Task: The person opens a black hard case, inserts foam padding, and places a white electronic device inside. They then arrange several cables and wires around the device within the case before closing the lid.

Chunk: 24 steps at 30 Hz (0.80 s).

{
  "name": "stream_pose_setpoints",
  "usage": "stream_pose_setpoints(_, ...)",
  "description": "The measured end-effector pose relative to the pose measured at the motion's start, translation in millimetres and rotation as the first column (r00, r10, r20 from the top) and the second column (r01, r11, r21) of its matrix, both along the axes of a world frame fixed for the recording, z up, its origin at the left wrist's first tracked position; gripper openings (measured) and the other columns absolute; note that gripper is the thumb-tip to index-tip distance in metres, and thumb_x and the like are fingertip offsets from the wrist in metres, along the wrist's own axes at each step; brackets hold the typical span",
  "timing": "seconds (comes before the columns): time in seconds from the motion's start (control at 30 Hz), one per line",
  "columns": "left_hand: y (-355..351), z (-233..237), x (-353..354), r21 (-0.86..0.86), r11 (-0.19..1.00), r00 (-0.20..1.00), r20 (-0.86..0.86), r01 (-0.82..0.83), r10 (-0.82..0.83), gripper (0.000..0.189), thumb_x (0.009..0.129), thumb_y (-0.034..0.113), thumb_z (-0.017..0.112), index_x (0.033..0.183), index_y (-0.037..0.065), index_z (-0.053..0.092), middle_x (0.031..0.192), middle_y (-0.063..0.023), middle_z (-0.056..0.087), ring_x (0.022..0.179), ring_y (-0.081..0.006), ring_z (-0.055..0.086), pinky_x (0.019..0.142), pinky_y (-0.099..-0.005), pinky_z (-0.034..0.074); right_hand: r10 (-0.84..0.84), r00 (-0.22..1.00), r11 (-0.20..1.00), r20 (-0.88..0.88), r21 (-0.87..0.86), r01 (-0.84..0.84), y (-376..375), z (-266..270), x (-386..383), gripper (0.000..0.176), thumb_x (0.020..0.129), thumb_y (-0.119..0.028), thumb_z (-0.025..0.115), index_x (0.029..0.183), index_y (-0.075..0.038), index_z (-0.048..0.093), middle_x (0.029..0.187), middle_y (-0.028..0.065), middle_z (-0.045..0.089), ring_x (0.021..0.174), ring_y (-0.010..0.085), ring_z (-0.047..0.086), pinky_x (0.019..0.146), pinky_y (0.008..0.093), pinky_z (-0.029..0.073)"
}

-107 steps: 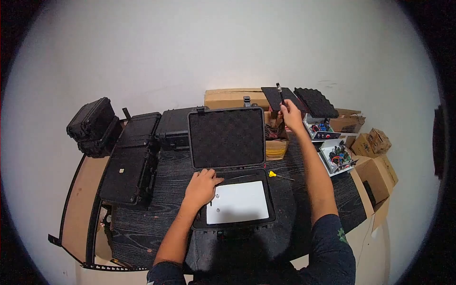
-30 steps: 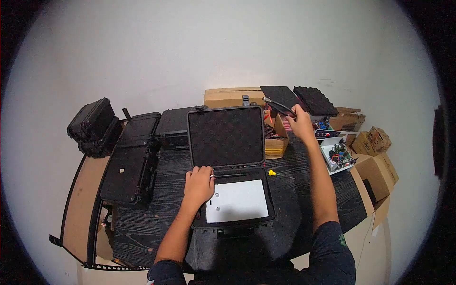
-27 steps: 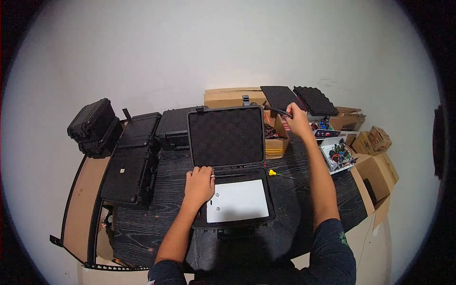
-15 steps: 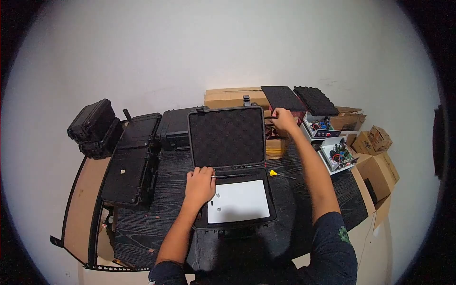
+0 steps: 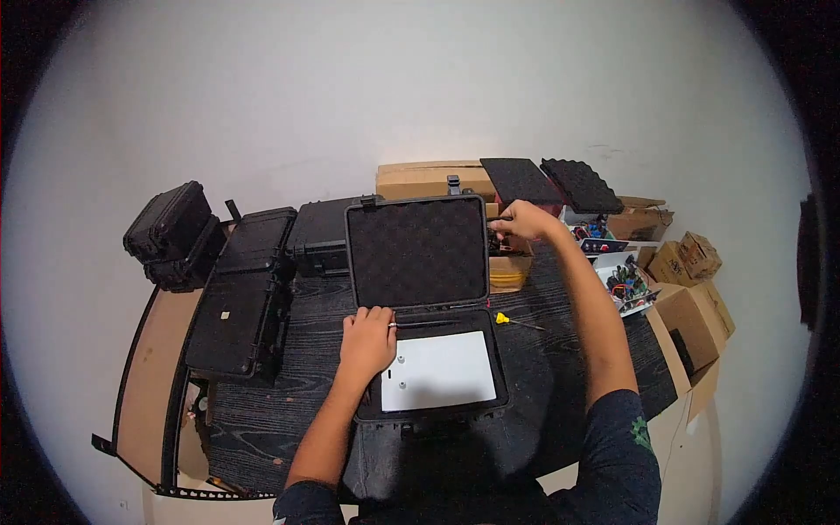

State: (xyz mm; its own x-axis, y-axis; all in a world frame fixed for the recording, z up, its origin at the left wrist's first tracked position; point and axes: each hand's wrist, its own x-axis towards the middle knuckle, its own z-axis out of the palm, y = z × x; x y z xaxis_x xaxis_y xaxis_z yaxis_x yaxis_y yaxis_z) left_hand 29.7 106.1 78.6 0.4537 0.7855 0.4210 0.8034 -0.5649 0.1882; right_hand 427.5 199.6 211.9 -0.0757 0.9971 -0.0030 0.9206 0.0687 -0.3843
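Note:
A black hard case [image 5: 429, 418] stands open in front of me, its raised lid [image 5: 418, 254] lined with bumpy dark foam. A white panel [image 5: 437, 372] with small round fittings lies in the base. My left hand [image 5: 368, 341] is closed over the case's left rear edge; a small silver part and a dark rod-like shape lie by its fingers. Beyond the lid's right side, my right hand [image 5: 525, 220] reaches over an open cardboard box [image 5: 510, 274]. Its fingers are pinched around something dark, too hidden to name.
A yellow-handled screwdriver [image 5: 501, 318] lies right of the case. Closed black cases [image 5: 232, 324] stand at left. White boxes of wired electronics [image 5: 628, 289], dark foam sheets [image 5: 582, 184] and an open carton [image 5: 696, 328] sit at right. Behind them is a wall.
My right hand has shifted slightly left and down over the cardboard box, its fingers turned lower. My left hand stays on the case edge.

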Motion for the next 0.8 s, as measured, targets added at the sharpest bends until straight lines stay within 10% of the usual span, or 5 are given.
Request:
stream_pose_setpoints(0.1,2,-3,0,0.006,1.0,1.0,-0.004,0.0,0.0,0.023,0.091,0.019,0.068,0.111,0.008,0.067,0.107,-0.0092,0.066,0.107,-0.0304,0.06,0.094,-0.0483,0.045,-0.006,1.0,0.912,0.0,0.41,0.006,7,-19,13,0.035,0.097,-0.034,0.074,0.089,0.0,0.078,0.073,0.0172,0.073,0.067,0.0254,0.071,0.069,0.0424,0.054)
stream_pose_setpoints(0.33,0,0,0,0.013,1.0,1.0,-0.005,0.006,-0.005,0.024,0.09,0.019,0.068,0.112,0.008,0.067,0.107,-0.009,0.066,0.107,-0.0301,0.06,0.095,-0.0482,0.045,-0.184,0.977,0.66,0.109,0.75,0.041,-23,-1,12,0.032,0.095,-0.027,0.074,0.09,0.004,0.076,0.088,0.0226,0.072,0.082,0.0407,0.07,0.075,0.0455,0.055)
stream_pose_setpoints(0.53,1,-3,0,0.025,1.0,1.0,-0.001,-0.001,0.001,0.024,0.09,0.018,0.068,0.112,0.008,0.067,0.107,-0.0088,0.067,0.107,-0.0299,0.06,0.095,-0.048,0.045,-0.101,0.992,0.534,-0.073,0.838,0.116,-40,9,12,0.035,0.094,-0.03,0.074,0.085,0.004,0.074,0.087,0.0225,0.071,0.086,0.0425,0.07,0.078,0.0483,0.056)
stream_pose_setpoints(0.8,0,-2,0,0.019,1.0,1.0,-0.013,0.008,-0.008,0.024,0.091,0.019,0.068,0.112,0.007,0.067,0.109,-0.009,0.066,0.108,-0.0299,0.06,0.095,-0.0488,0.045,-0.326,0.932,0.733,0.157,0.665,0.145,-67,16,18,0.04,0.095,-0.032,0.073,0.08,0.005,0.073,0.083,0.0265,0.07,0.081,0.046,0.069,0.077,0.0527,0.056)
